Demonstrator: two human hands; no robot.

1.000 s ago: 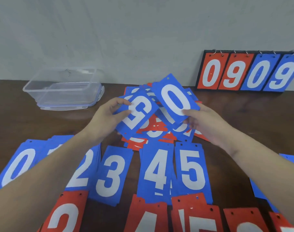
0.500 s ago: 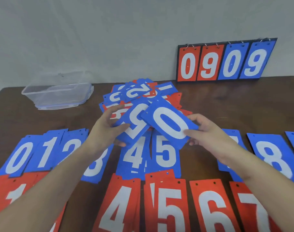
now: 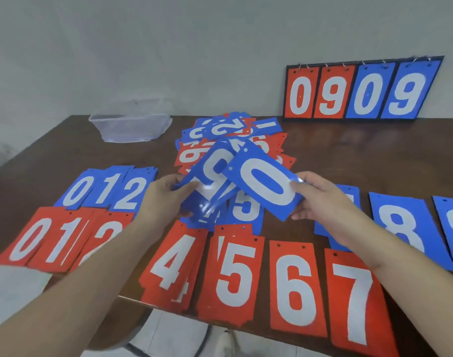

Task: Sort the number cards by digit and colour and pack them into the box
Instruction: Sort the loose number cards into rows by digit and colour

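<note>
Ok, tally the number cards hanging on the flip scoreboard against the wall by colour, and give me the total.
Red: 2, the red 0 card and the red 9 card
Blue: 2, the blue 0 card and the blue 9 card
Total: 4

Light: soft, even and moderately bright, with no hard shadows.
Glare: white sheen on the glossy blue cards held over the tabletop, and a faint reflection of the scoreboard in the dark wood.
Blur: slight motion smear throughout; digit edges look fuzzy.
Distortion: wide-angle bending at the borders, forearms stretched large.
</note>
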